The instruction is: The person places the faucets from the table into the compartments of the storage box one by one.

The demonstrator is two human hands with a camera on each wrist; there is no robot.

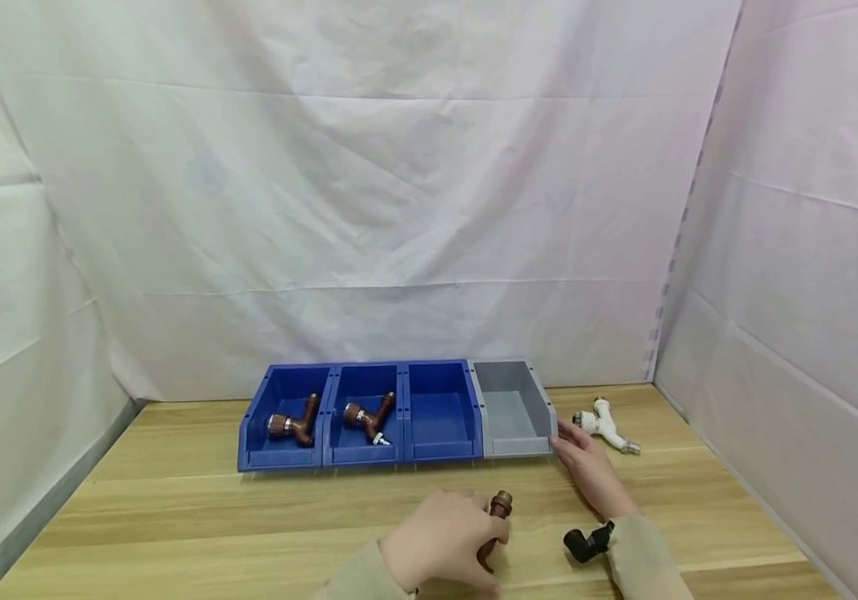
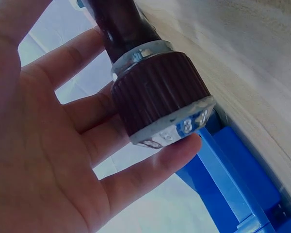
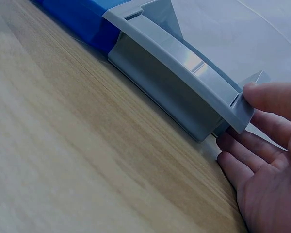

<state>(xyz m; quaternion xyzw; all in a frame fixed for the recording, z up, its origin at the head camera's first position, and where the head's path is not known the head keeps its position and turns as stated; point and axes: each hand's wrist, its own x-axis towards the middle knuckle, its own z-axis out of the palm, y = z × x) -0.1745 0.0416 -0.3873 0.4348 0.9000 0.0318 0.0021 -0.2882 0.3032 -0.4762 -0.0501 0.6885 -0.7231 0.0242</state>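
My left hand (image 1: 444,537) is low over the front of the table, holding a brown tap (image 1: 501,504). In the left wrist view the tap's ribbed knob (image 2: 160,90) lies against the spread fingers, and one fingertip touches its printed end. My right hand (image 1: 590,471) grips the front right corner of a grey bin (image 1: 519,447). The right wrist view has the thumb (image 3: 266,99) on the bin's rim, the other fingers below and beside it. Two more brown taps, one (image 1: 297,427) in the leftmost blue bin, another (image 1: 369,418) with a metal nozzle in the bin beside it.
Three blue bins (image 1: 440,450) stand in a row, joined to the grey one at the right end. A white tap (image 1: 604,425) lies right of the grey bin. Near my right sleeve is a black elbow-shaped fitting (image 1: 586,544). White cloth (image 1: 369,208) hangs behind the table.
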